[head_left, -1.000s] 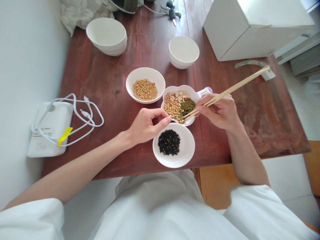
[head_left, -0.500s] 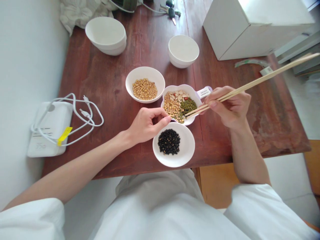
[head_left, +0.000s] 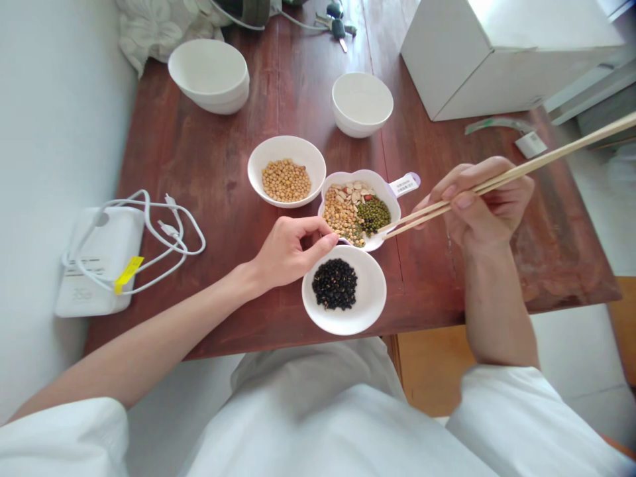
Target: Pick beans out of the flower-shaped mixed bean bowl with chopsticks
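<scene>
My right hand [head_left: 484, 202] holds a pair of wooden chopsticks [head_left: 571, 147], their tips together just over the right part of a scalloped white dish [head_left: 348, 176]. That dish holds sorted piles, including pale seed pieces, yellow grains [head_left: 340, 215] and green mung beans [head_left: 373, 215]. My left hand [head_left: 293, 255] has curled fingers with their tips on the dish's lower left rim. Below that hand sits a white plate [head_left: 370, 311] of black beans [head_left: 334, 285]. To its upper left, a white bowl [head_left: 287, 147] holds soybeans [head_left: 286, 180].
Two empty white bowls [head_left: 207, 74] [head_left: 362, 103] stand on the reddish wooden table [head_left: 199, 172]. A white cardboard box [head_left: 497, 66] fills the far right corner. A white device with a tangled cable [head_left: 102, 262] lies at left, and keys [head_left: 336, 20] lie at the far edge.
My right hand has moved right and away from the dish, drawing the chopstick tips toward its right side. My left hand and the dishes have stayed in place.
</scene>
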{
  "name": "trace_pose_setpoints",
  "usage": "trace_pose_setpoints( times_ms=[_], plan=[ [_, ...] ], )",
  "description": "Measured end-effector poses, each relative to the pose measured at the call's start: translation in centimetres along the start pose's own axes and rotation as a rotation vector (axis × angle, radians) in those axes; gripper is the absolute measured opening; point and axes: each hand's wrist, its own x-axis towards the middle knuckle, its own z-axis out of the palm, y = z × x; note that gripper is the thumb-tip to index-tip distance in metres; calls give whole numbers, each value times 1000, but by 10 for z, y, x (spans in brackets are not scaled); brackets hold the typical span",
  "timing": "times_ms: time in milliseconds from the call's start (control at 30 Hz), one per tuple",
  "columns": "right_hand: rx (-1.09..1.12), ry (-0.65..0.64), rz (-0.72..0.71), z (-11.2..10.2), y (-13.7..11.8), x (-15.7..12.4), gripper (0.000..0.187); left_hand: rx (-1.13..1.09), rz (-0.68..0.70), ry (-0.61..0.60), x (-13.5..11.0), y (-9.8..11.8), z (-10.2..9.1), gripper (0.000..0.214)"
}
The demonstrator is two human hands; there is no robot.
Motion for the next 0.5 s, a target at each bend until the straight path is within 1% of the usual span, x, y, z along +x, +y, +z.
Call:
trace_pose_setpoints(
  times_ms=[67,167,233,300,500],
  plan=[
    [-141,-19,-18,-8,2,2,11,-5,1,3,0,1,0,30],
    [-328,-146,3,-15,4,0,11,-6,5,6,0,1,0,30],
    [-365,-225,56,-16,6,-2,10,-7,5,5,0,1,0,31],
    [-375,-260,92,-15,7,-4,8,-7,4,1,0,1,-1,31],
    [-388,-251,112,-12,5,-3,8,-12,9,-2,0,1,-1,30]
  ],
)
